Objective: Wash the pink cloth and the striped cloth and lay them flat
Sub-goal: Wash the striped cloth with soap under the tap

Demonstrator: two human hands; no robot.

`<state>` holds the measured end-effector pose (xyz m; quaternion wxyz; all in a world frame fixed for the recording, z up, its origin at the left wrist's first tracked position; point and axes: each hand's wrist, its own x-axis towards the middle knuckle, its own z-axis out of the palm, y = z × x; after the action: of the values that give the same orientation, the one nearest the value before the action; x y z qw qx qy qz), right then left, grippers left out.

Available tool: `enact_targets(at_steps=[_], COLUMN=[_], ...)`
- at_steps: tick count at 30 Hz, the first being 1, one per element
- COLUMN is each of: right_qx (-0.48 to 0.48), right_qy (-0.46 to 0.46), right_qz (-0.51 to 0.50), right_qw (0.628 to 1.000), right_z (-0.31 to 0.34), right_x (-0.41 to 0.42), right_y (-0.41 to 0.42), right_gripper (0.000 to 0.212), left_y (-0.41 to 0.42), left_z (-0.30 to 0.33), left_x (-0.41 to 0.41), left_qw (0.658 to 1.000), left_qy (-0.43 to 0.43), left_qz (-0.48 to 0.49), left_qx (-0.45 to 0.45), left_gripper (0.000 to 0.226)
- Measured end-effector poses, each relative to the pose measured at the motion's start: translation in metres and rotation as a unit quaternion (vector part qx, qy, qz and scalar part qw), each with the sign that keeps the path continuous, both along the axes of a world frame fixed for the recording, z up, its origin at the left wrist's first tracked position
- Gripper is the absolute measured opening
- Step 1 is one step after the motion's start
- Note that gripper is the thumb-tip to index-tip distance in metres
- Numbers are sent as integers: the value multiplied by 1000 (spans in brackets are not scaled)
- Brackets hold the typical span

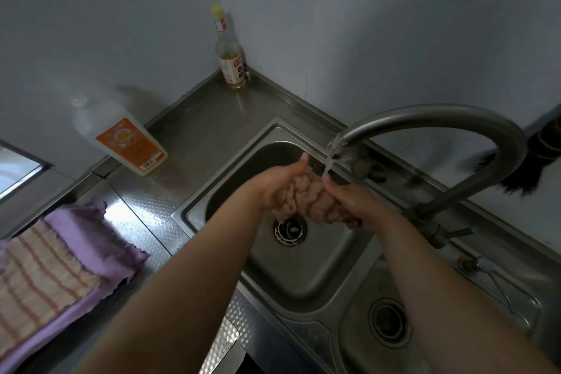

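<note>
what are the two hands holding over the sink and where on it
A bunched, wet pink cloth under the faucet's stream: the left hand grips its left end, the right hand its right end.

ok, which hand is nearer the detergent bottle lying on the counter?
Left. The left hand holds the wadded cloth on the side toward the detergent bottle; the right hand holds the cloth's far side, under the faucet.

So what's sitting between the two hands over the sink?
In the head view, a bunched, wet pinkish cloth lies between the left hand and right hand, both gripping it under the faucet's running water.
</note>
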<state>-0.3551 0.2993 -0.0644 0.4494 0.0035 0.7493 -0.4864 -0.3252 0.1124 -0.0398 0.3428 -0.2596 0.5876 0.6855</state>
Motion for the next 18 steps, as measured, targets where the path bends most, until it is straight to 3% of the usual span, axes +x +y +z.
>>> enact_targets(at_steps=[2,4,5,6,7,9,10,12,13,16,18], right_qx=[1,-43,-66,-80,-81,-57,-38,-15,-8,-14,-43], right_qy=[17,5,4,14,33,95,122,133,130,112,61], right_qz=[12,-28,-48,-49,-43,-6,16,43,50,40,-38], right_qw=[1000,999,997,995,995,994,992,990,990,993,997], right_z=[7,11,13,14,14,17,16,8,3,-10,-15], right_x=[-1,-1,1,3,6,16,23,39,47,62,63], right_y=[1,-4,-8,-12,-16,-22,-24,-24,-22,-8,3], right_gripper=[65,53,44,35,26,9,7,14,17,17,25], left_y=[-4,-4,-1,3,8,22,27,31,32,36,39], left_z=[-10,-22,-23,-23,-22,-20,-21,-26,-29,-27,-25], left_x=[-2,-1,0,2,6,14,17,16,12,0,-3], left_qw=[975,890,872,883,917,981,996,992,984,979,993], left_qy=[31,57,55,39,17,-25,-30,-50,-59,-58,-27], left_qz=[-88,-124,-115,-120,-122,-90,-47,47,85,149,114], left_qx=[-200,-435,-472,-452,-380,-171,-70,102,144,125,29], left_gripper=[60,56,60,67,75,84,85,83,78,39,17])
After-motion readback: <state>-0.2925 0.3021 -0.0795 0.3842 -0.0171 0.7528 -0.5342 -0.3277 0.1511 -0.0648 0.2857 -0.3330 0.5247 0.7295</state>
